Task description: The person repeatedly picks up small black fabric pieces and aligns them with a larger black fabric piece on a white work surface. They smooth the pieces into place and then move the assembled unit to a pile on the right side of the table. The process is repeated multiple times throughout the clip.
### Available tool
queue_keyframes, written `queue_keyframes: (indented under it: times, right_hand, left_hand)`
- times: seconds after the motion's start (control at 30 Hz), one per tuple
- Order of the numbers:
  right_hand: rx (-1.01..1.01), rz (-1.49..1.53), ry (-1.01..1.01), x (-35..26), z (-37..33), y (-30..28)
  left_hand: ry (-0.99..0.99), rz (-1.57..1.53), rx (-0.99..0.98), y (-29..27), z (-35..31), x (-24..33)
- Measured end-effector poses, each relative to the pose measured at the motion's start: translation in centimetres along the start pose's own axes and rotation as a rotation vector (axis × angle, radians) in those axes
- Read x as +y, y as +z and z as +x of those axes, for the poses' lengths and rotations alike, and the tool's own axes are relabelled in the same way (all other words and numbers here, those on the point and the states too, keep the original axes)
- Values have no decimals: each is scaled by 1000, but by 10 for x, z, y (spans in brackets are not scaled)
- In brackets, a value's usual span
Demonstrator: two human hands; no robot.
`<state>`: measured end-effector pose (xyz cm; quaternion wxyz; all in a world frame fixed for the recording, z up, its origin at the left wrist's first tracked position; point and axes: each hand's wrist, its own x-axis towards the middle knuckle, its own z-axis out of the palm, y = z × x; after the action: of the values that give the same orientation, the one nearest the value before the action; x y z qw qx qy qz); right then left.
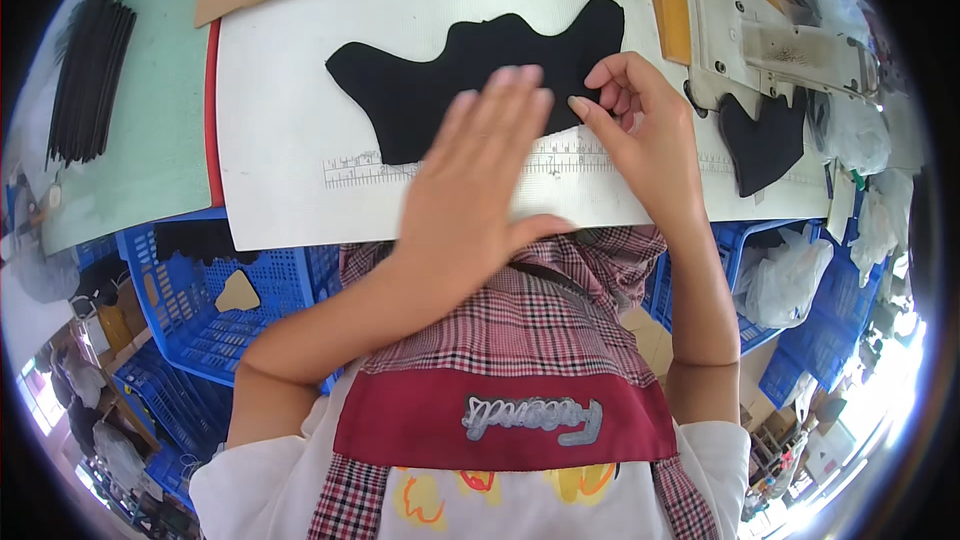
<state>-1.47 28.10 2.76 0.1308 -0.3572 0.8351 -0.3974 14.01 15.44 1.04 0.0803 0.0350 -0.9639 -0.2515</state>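
Black fabric piece (pixel 430 80): lay flat on the white board (pixel 280 140), just beyond the printed ruler (pixel 560 165); its near left corner reached the ruler's marks.
Long axis: ran left to right, roughly along the ruler, right end angled slightly away from the person.
Pointing: scalloped edge, a horn at each end and a low hump between, faced away from the ruler; straighter edge faced it.
Left hand (pixel 472 175): reached across the ruler over the piece, palm down, fingers outstretched side by side, gripping nothing; blurred, so pressure on the cloth could not be told.
Right hand (pixel 645 125): just beyond the ruler, at the piece's right edge; thumb and fingers bent; whether they pinched the cloth could not be told.
Done, judged: piece laid out and spread, no fold visible in the uncovered part.
Left, judged: handling looked under way; hands not yet clear, straight edge not quite parallel to the ruler. Later steps unreadable.
Second black piece (pixel 765 140): over the ruler's right stretch, beside a metal machine part (pixel 815 55).
Dark strip bundle (pixel 95 85): well left of the ruler, on the green surface (pixel 165 110).
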Motion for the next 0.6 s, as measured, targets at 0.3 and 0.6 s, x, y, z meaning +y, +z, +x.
queue_keyframes:
  times: [0.3, 0.6]
  right_hand:
    - [-112, -502, -479, -53, -45, 52]
    - [307, -544, -94, 35, -76, -48]
  left_hand:
    - [-98, 208, -68, -26, -48, -24]
    - [-47, 215, -55, -29, -28, -6]
